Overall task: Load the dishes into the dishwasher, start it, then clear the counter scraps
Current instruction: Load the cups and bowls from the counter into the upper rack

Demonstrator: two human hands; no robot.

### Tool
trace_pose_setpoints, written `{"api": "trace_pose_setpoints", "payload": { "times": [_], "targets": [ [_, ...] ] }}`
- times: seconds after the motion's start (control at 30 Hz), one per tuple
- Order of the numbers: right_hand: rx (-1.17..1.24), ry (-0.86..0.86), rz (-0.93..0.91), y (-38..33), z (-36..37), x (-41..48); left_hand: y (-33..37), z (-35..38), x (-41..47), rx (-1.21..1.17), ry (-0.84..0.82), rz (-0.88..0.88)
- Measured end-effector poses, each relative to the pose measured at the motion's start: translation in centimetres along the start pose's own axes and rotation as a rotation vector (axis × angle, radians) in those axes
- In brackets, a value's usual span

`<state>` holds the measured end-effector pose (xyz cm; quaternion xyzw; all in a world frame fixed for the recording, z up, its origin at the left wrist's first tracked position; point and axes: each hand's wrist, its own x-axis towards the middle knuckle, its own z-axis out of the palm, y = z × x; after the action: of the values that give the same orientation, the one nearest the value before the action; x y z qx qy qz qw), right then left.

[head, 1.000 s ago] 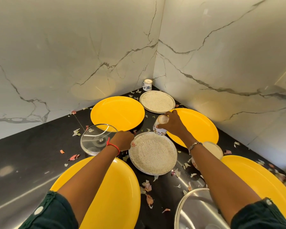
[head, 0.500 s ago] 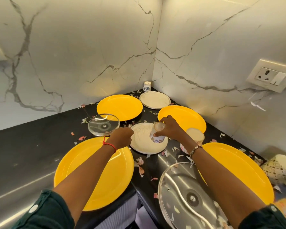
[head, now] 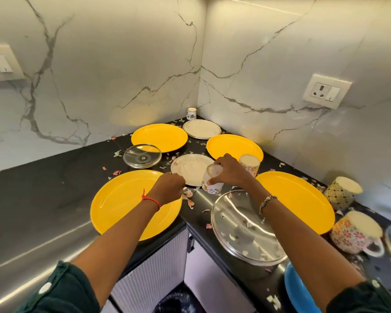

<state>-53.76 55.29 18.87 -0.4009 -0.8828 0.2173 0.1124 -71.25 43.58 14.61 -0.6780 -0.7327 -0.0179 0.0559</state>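
Corner of black counter [head: 43, 199], dishes spread out and not yet loaded; no dishwasher in view. Right hand [head: 231, 175] wrapped round small floral cup [head: 212, 185], tipped with base toward camera, at near right edge of pale plate [head: 190, 167]. Left hand [head: 171, 188] curled shut on that plate's near rim, just above front yellow plate [head: 131, 204]. Peel scraps [head: 190, 201] strewn between both hands and over steel lid [head: 246, 229]. Risks, as judged: tilting plate when lifting from a one-sided rim pinch, letting it slip or clack against cup; dripping any dregs from tipped cup; brushing floral mug [head: 250, 166] just behind right hand when drawing back; sweeping scraps past counter edge onto floor. Safer to lift slow and level, one item clear before the other.
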Motion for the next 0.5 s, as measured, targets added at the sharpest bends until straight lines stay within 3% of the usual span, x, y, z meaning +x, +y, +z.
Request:
{"api": "trace_pose_setpoints", "payload": {
  "times": [0.37,0.5],
  "targets": [
    [-0.011,0.125,0.119,-5.8,5.4,-13.5,1.2,2.4,-11.1,-0.191,0.090,0.217],
    [0.019,0.100,0.230,-8.0,7.7,-19.7,2.7,3.2,-15.7,-0.235,0.035,0.280]
  ]
}}
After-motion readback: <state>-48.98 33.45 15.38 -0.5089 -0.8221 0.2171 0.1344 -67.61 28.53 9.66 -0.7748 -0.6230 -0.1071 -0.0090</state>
